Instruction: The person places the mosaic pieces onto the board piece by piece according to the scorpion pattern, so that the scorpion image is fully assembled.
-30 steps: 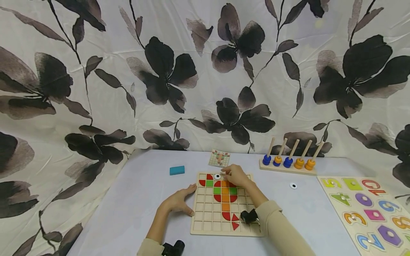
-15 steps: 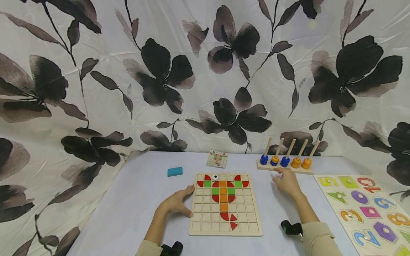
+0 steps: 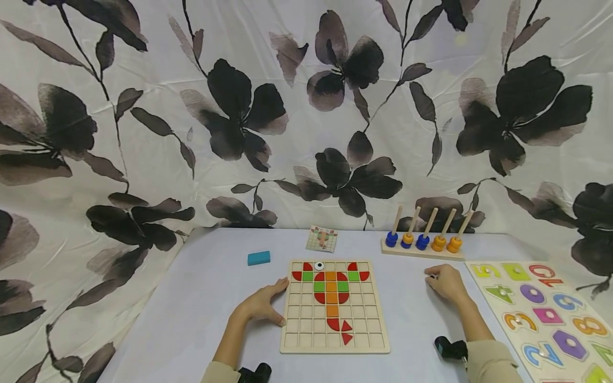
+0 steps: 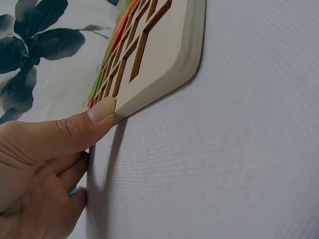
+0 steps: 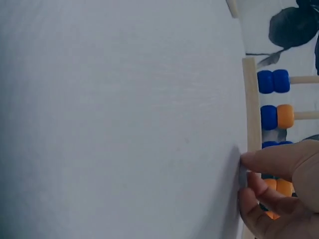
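A wooden grid board (image 3: 359, 319) lies on the table, holding red, green and orange pieces in a symmetrical pattern. A white eye disc (image 3: 319, 265) with a black centre sits in its top row. My left hand (image 3: 260, 304) rests against the board's left edge, fingers spread; in the left wrist view the thumb (image 4: 102, 109) touches the board's corner. To the right of the board, my right hand (image 3: 447, 283) pinches a second small white disc (image 5: 242, 175) between thumb and fingers, just over the tabletop. Two red triangles (image 3: 347, 332) lie low on the grid.
Behind the board lies a small pattern card (image 3: 322, 239), with a blue block (image 3: 258, 258) to its left. A peg stand (image 3: 421, 251) with blue and orange beads stands back right. A number-and-shape puzzle board (image 3: 541, 319) fills the right side.
My right hand has left the board's top row, moved right across the table and picked up the white disc that lay there. My left hand has stayed at the board's edge.
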A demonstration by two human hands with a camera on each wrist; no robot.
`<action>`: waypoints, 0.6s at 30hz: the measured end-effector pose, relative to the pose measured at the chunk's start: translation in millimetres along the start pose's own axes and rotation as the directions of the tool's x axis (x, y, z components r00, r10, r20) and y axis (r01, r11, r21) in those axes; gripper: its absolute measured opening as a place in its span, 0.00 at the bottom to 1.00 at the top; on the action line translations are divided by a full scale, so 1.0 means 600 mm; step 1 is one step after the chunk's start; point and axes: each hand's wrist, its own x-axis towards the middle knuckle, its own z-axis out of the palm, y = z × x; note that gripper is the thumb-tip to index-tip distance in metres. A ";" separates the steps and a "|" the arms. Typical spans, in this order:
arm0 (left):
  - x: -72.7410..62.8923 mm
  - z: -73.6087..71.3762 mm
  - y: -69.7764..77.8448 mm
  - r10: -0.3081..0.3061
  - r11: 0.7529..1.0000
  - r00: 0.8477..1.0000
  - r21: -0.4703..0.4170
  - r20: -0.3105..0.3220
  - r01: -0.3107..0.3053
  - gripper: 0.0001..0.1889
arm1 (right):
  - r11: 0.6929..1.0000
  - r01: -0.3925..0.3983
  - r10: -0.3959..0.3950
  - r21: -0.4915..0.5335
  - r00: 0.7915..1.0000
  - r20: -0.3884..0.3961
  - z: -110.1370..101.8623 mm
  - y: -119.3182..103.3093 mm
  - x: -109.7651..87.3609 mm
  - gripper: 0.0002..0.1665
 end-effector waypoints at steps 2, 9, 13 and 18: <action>0.000 0.000 -0.001 0.000 1.000 1.000 -0.006 -0.003 0.000 0.52 | 1.000 -0.001 0.001 -0.012 1.000 0.012 -0.001 -0.003 0.002 0.18; 0.000 0.000 -0.001 0.001 1.000 1.000 -0.018 -0.004 -0.001 0.52 | 0.993 0.046 -0.048 0.107 0.999 0.012 -0.003 -0.003 0.015 0.18; -0.002 -0.002 -0.001 0.018 1.000 1.000 -0.013 -0.003 -0.018 0.52 | 0.969 0.135 -0.132 0.205 0.991 -0.029 0.014 -0.023 0.028 0.17; -0.002 -0.001 -0.001 0.025 0.999 1.000 -0.026 -0.006 -0.026 0.52 | 0.936 0.224 -0.222 0.273 0.974 -0.039 0.055 -0.083 0.051 0.17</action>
